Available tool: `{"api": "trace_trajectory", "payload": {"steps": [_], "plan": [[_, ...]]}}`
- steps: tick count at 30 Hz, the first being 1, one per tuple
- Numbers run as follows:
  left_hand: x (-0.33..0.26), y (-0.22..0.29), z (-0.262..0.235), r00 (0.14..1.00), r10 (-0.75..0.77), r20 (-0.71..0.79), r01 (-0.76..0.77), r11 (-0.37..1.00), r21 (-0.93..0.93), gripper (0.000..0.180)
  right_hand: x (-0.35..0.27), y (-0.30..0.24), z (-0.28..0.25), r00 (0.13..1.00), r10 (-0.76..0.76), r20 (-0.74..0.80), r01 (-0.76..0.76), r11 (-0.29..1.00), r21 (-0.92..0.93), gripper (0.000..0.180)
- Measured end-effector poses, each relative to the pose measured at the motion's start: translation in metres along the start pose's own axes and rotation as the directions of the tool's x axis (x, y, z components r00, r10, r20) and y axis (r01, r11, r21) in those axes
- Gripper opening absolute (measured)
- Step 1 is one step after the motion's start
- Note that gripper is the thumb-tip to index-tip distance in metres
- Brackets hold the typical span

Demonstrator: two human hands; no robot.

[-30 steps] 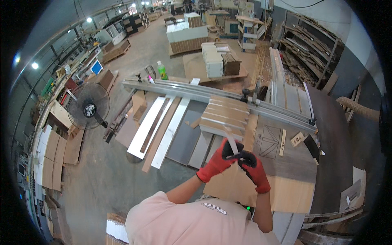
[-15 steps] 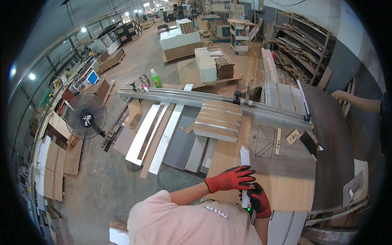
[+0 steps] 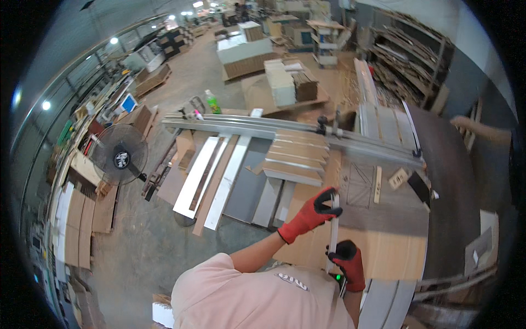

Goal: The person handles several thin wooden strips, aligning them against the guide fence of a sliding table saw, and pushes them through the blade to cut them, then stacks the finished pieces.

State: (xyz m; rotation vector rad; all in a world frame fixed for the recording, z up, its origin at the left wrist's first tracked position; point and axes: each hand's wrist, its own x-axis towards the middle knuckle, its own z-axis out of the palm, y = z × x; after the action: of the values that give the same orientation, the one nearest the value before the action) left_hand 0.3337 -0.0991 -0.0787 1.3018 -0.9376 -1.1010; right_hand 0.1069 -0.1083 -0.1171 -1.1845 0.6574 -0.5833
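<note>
Between my two gloved hands I hold a narrow pale strip of board, its thin edge facing up. My left hand, in a red glove with black fingertips, is closed around the strip's far end. My right hand, gloved the same way, grips it nearer my body with thumb and fingers curled. Under the strip lies a light wood panel on the saw table. Just beyond my left hand stands a row of cut board pieces with white edges.
A metal fence rail crosses the table's far side. Long white and brown strips lie at the left. On the dark board at right are small wood pieces and a black piece. A fan stands left; a green bottle is behind the rail.
My left hand has slid forward to the strip's far end and closed around it. The strip has turned, from its wide white face to its thin edge. The view has shifted slightly.
</note>
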Motion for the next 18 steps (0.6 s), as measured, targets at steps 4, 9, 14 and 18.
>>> {"api": "trace_trajectory", "payload": {"steps": [4,9,14,18], "plan": [[0.007,-0.007,0.005,0.995,-0.067,-0.068,0.057,0.988,-0.143,0.063,-0.007,0.000,-0.002,0.998,0.061,-0.030,-0.059,0.996,0.072,0.028],[0.007,-0.003,0.025,0.990,0.139,0.007,-0.137,0.980,-0.143,0.057,-0.013,0.003,-0.011,0.987,0.098,-0.124,-0.081,0.987,0.138,0.023],[0.015,-0.001,0.049,0.994,0.107,0.008,-0.106,0.991,-0.085,0.056,-0.015,0.006,-0.025,0.982,0.063,-0.176,-0.038,0.989,0.142,0.024],[0.029,-0.015,0.060,0.999,0.047,0.014,-0.045,0.988,-0.146,0.043,-0.018,0.012,-0.038,0.974,0.071,-0.215,-0.018,0.971,0.238,0.024]]}}
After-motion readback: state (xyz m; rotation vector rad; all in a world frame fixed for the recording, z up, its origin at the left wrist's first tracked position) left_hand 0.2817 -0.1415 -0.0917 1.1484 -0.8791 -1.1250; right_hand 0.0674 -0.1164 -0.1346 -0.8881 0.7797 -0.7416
